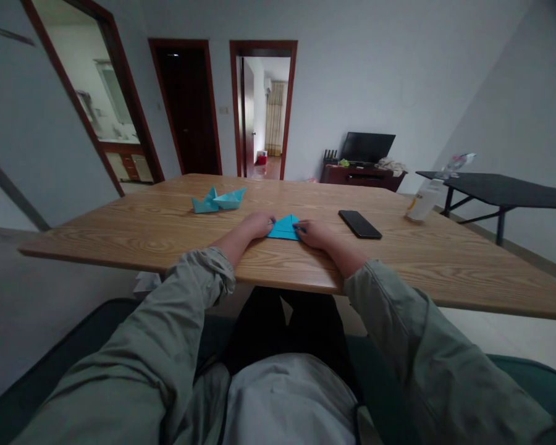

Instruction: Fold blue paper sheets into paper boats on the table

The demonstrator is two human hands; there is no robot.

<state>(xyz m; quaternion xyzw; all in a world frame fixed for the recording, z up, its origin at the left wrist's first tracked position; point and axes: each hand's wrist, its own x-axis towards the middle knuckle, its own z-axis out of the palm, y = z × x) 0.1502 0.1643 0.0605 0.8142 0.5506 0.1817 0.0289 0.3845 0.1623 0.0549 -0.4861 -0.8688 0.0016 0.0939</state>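
A sheet of blue paper (283, 228), folded to a peaked shape with a flat strip along its near edge, lies on the wooden table (278, 266). My left hand (259, 224) grips its left corner, fingers bent around the edge. At the opposite corner, my right hand (312, 232) has its fingers closed on the paper. Some fingertips are too small to make out. Beyond my left hand sit two light-blue folded paper boats (230, 199), touching each other.
Right of my hands lies a black phone (359, 224). Farther right stands a clear plastic bottle (424, 201) with a white label. A black folding table (505, 188) is beyond the right edge. A television (368, 147) stands on a cabinet by the far wall.
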